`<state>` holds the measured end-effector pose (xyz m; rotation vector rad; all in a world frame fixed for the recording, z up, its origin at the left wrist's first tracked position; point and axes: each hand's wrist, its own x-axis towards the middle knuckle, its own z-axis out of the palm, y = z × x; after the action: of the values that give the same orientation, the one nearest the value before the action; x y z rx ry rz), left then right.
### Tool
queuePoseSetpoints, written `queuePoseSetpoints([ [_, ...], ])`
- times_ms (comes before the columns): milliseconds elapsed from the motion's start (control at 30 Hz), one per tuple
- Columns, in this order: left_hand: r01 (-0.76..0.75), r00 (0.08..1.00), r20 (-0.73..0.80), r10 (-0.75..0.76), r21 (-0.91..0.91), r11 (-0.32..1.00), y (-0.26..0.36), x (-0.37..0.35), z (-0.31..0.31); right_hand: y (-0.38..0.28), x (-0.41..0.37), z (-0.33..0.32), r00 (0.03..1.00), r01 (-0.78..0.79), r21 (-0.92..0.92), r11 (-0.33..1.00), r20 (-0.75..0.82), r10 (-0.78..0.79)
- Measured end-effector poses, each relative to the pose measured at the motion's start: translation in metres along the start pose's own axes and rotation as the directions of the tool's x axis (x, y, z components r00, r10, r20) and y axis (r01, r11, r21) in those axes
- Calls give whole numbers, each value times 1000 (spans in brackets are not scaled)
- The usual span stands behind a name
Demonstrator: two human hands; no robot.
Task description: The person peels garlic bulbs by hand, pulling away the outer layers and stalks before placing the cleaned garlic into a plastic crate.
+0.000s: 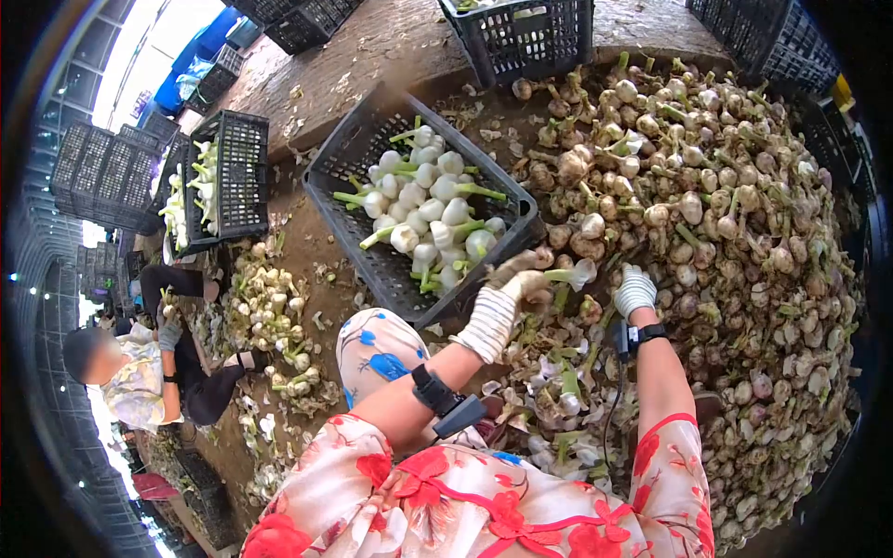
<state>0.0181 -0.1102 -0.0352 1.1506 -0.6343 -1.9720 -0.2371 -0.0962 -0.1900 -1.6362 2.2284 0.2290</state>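
Note:
My left hand (513,296), in a striped glove with soiled fingers, is closed around the green stem of a garlic bulb (579,273). The white head of that bulb points right, toward my other hand. My right hand (635,291), in a pale striped glove, is at the left edge of a big heap of garlic (716,214). Its fingers are curled together, and whatever they hold is hidden. Just beyond my left hand, a tilted black crate (349,246) holds cleaned white garlic bulbs (433,200) with short green stems.
Peeled skins and stem scraps (549,409) litter the ground before me. At left, a seated co-worker (139,377) is beside a small garlic pile (270,302). More crates stand around: one with garlic (242,177), one at the top (530,46), and stacked ones (107,172).

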Motion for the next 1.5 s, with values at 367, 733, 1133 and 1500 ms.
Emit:
queuePoseSetpoints([
  [367,-474,865,424,268,516,713,-66,-16,5,-62,-139,-24,885,-465,647,-604,347,-310],
  [733,-131,839,544,-9,217,967,-38,-74,22,-62,-232,-133,982,143,976,161,-120,-148],
  [1133,283,630,721,-287,130,950,-33,-88,26,-55,-276,-118,981,110,989,-101,-91,174],
  [1500,121,584,811,-39,-39,992,-37,-128,38,-42,-257,-93,730,423,605,675,-668,142],
])
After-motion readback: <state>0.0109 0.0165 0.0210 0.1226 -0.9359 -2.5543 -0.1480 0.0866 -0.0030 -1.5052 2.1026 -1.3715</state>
